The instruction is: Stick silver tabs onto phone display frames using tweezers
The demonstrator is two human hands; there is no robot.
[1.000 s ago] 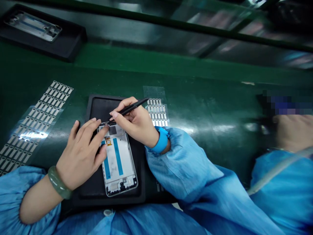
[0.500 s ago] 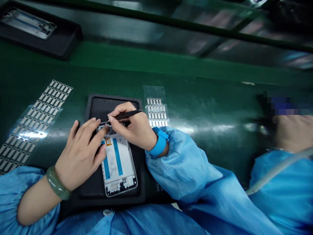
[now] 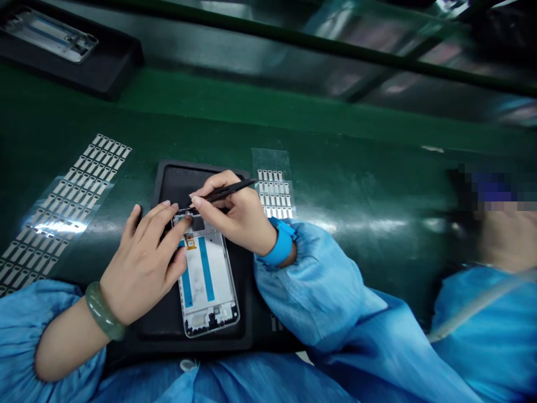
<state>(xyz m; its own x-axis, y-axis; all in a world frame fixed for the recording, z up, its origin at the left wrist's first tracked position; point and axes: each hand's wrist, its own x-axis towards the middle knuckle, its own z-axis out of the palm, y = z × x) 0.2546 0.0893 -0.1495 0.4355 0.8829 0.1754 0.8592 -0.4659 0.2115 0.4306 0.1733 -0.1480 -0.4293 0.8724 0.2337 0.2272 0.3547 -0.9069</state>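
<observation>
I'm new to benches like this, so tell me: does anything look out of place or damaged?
Nothing looks plainly spilled or broken. The phone frame does lie slightly askew in the black tray, its sides slanting against the tray's edges.

On the bench (image 3: 356,162), between a left sheet (image 3: 69,210) and a right sheet (image 3: 274,196), a tray (image 3: 180,180) holds a phone frame (image 3: 218,274); behind, leftward, another frame (image 3: 50,34) rests on a block (image 3: 113,73).

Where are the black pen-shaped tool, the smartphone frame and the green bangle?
Black pen-shaped tool (image 3: 230,188): head view, on its shaft.
Smartphone frame (image 3: 197,280): head view, on its white central area.
Green bangle (image 3: 100,315): head view, middle of its visible band.
</observation>
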